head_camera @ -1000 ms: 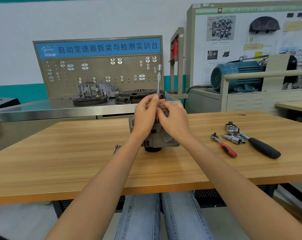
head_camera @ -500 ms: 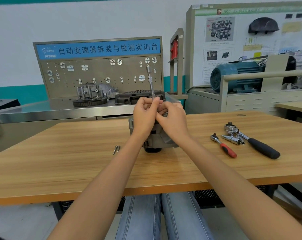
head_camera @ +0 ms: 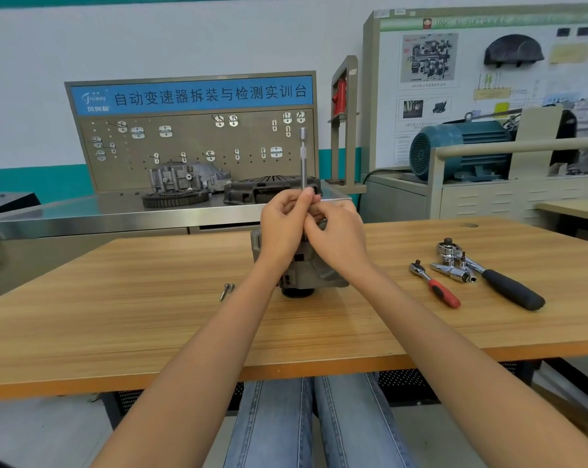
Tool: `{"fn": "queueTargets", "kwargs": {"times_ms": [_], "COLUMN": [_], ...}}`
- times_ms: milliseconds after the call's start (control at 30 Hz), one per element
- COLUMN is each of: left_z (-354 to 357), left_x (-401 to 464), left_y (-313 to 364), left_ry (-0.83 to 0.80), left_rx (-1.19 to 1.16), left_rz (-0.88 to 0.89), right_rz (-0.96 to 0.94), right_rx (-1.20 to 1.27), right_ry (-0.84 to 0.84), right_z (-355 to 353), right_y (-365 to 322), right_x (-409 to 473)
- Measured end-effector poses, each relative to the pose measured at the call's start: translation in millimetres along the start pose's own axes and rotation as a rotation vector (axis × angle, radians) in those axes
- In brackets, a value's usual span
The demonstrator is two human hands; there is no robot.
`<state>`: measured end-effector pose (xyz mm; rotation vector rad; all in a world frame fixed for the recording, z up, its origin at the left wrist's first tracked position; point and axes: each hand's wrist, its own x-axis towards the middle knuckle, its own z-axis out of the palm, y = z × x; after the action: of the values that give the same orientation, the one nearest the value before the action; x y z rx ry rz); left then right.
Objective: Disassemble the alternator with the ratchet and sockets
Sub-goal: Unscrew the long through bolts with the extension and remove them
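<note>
Head view. A wooden table [head_camera: 151, 319] with a light striped grain fills the near and middle ground; behind it stands a steel-topped bench [head_camera: 83, 214] carrying a pegboard stand [head_camera: 191, 146] with a blue sign, a grey gear housing [head_camera: 184, 179] and a black ribbed cover [head_camera: 269, 190]. To the far right, a teal electric motor [head_camera: 454, 150] sits on a beige cabinet before a display board [head_camera: 454, 62]. The wall is white above, teal below.

Both forearms reach out from the near edge and meet over the alternator [head_camera: 306, 271], which stands at the table's centre, its dark pulley end down on the wood. The left hand [head_camera: 282, 228] has its fingers curled, fingertips pinching the lower part of an upright extension bar [head_camera: 303, 157] — the bar rises straight above the hands, a socket-like end at its top. The right hand [head_camera: 336, 238] is curled just beside it, touching the left; its fingers are at the bar's base, but whether they grip it I cannot tell.

Loose on the table: two bolts [head_camera: 227, 291] lie just left of the alternator. Well to the right lie a small red-handled ratchet [head_camera: 436, 285], a cluster of chrome sockets [head_camera: 453, 265] and a black-handled ratchet [head_camera: 505, 285] — the sockets touching the latter's head.
</note>
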<state>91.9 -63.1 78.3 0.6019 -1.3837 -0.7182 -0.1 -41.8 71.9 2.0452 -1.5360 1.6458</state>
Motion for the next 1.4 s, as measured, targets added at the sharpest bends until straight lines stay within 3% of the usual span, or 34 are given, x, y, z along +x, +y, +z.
{"fn": "queueTargets", "kwargs": {"times_ms": [267,600,833,967,1167,1400], "left_z": [-2,-17,-23,-21,-20,-18], "left_x": [4,21,29,34,36,41], "left_y": [2,24,32,31,32,54], "left_ry": [0.012,-0.186,-0.141,-0.090,-0.104,-0.175], "left_rx": [-0.013,0.020,0.147,0.246,0.288,0.069], "left_rz": [-0.035,-0.130,-0.171,-0.149,-0.129,-0.112], "right_rz": [0.005,-0.039,0.058,0.010,0.079,0.041], "right_rx": [-0.030,-0.067,-0.120,-0.193,0.099,0.117], "right_ry": [0.000,-0.021,0.062,0.093,-0.123,-0.340], "right_z": [2,1,5,2,-10,-21], "right_y": [1,3,-4,-11,-12,-12], "right_x": [1,1,8,18,29,39]}}
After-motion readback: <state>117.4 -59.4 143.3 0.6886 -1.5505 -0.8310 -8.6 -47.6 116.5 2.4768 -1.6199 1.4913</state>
